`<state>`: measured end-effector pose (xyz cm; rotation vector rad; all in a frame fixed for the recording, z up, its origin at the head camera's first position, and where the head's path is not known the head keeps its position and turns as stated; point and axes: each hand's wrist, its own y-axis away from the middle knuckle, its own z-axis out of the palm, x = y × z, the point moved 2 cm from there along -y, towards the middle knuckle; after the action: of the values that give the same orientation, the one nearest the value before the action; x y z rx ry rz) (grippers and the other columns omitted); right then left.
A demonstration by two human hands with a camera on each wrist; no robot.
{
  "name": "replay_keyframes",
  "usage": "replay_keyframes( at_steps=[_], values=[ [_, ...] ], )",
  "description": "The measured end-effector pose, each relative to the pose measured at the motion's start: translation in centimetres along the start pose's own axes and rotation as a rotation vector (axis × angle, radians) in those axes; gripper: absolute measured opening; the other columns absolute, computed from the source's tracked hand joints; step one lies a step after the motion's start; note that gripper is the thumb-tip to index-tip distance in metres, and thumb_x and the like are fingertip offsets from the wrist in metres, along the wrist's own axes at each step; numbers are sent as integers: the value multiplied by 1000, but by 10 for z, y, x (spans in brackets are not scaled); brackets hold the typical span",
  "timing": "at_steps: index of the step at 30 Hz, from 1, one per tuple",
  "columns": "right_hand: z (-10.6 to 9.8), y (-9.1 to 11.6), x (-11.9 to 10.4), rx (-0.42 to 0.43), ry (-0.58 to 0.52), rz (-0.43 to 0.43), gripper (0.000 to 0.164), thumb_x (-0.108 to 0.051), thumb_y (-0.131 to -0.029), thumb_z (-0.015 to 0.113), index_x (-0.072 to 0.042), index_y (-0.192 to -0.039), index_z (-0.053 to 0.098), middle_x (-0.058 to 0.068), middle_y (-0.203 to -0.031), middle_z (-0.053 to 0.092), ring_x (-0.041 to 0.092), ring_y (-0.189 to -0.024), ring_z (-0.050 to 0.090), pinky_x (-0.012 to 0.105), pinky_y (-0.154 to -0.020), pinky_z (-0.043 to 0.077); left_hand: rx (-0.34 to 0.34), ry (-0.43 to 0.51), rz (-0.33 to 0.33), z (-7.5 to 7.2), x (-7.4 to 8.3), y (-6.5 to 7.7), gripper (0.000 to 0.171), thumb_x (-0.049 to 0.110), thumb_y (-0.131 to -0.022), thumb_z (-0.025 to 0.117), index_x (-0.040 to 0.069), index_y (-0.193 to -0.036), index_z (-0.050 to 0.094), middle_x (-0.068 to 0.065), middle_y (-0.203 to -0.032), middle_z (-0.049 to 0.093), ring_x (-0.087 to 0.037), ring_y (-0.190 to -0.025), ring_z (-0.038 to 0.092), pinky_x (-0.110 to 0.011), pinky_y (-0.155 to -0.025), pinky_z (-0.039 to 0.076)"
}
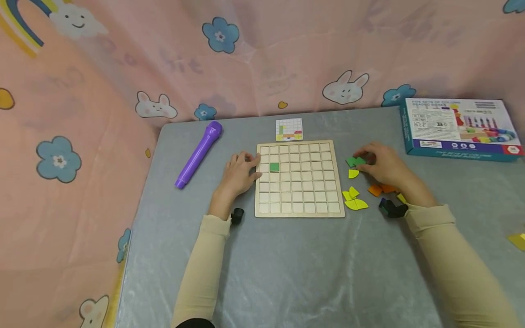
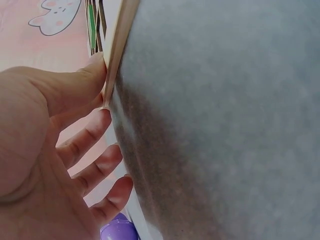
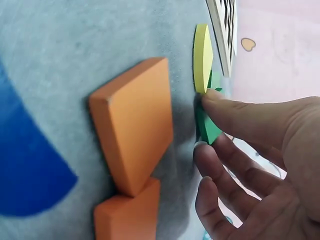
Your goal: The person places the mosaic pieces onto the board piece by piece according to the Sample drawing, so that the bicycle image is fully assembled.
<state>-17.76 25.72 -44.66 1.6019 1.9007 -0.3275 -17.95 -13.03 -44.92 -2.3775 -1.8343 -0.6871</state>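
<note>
A square wooden grid board point(image 1: 299, 214) lies on the grey table, with one green square tile point(image 1: 274, 167) in a cell near its upper left. At the board's left edge is my left hand point(image 1: 239, 174); its thumb and index fingertip touch the rim, the other fingers spread loosely. To the right of the board, my right hand point(image 1: 383, 165) pinches a green tile point(image 3: 207, 127) between thumb and fingers, low over the table. Another green tile point(image 1: 350, 161) sits at its fingertips, and a yellow rounded tile point(image 3: 201, 57) lies by the thumb.
More yellow tiles point(image 1: 356, 204) and orange tiles point(image 1: 375, 190) lie right of the board. A small pattern card point(image 1: 289, 129) is behind it. A purple microphone-shaped stick point(image 1: 198, 155) lies at left, and a printed box point(image 1: 459, 130) at back right. A patterned pink curtain point(image 1: 266, 59) hangs behind.
</note>
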Motion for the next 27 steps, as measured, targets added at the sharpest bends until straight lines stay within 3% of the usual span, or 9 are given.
replay_keyframes(
  at_steps=[5, 9, 15, 21, 27],
  values=[
    [0, 0, 0, 12, -14, 20, 28, -6, -102, 70, 5, -127, 67, 30, -122, 60, 43, -107, 51, 58, -95, 45, -3, 2, 4, -1, 0, 0, 62, 33, -107, 63, 22, -164, 41, -13, -153, 47, -35, -135, 42, -51, -112, 37],
    [3, -2, -10, 65, -2, 33, 23, -11, -103, 69, 3, -121, 72, 27, -114, 64, 39, -101, 53, 50, -87, 47, -5, 1, 9, -1, -1, 0, 61, 33, -108, 63, 21, -164, 42, -13, -153, 47, -35, -135, 42, -51, -114, 36],
    [22, -10, -47, 150, -88, -41, 21, -11, -100, 73, 2, -116, 75, 23, -106, 72, 32, -91, 61, 35, -73, 47, -7, 8, 2, -1, -1, -1, 62, 32, -107, 64, 21, -164, 42, -12, -152, 47, -34, -134, 42, -50, -112, 36],
    [48, -23, -84, 97, -156, -132, 11, -7, -99, 74, 0, -106, 77, 19, -97, 72, 30, -87, 64, 37, -76, 49, -7, 15, 2, -1, 0, 0, 61, 31, -106, 65, 21, -163, 44, -12, -151, 47, -33, -133, 42, -50, -111, 37],
    [68, -33, -115, 100, -211, -161, 8, -8, -97, 76, -2, -102, 78, 18, -97, 74, 31, -90, 68, 40, -80, 51, -1, 24, -2, -1, -1, 0, 62, 31, -107, 65, 21, -163, 43, -13, -151, 47, -34, -135, 41, -50, -112, 36]
  ],
)
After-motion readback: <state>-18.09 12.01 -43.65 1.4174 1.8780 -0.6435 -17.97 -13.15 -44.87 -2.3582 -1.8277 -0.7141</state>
